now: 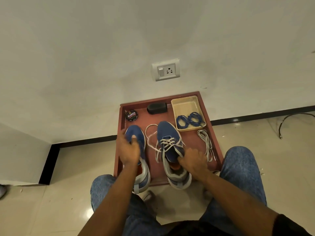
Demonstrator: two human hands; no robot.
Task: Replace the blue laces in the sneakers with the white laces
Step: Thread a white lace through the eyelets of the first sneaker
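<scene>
- Glossy beige floor tiles meet a pale wall along a black skirting; a red-brown wooden tray (207, 114) lies on the floor against this wall, below a wall socket (165, 69).
- Left hand (128, 148): fingers spread and relaxed over the upper of the left sneaker (136, 138), thumb tip on the blue fabric; whether it clasps the shoe cannot be told.
- Right hand (192, 161): fingers curled at the collar and tongue of the right sneaker (167, 133), pinching there near the top eyelets.
- White lace (167, 142): crossed through the right sneaker's eyelets, its loose end looping over the tray floor between the two shoes.
- Second white lace (205, 138): a loose bundle on the tray, just right of the right sneaker.
- Blue laces (190, 120): two coils at the near end of a cream basket (185, 101) in the tray's far right corner.
- Far edge of tray: a shoe polish tin (131, 115) at left, a black brush (157, 108) beside it.
- Both sneaker heels overhang the near tray rim, between denim-clad knees (242, 166); bare tray floor shows between the shoes.
</scene>
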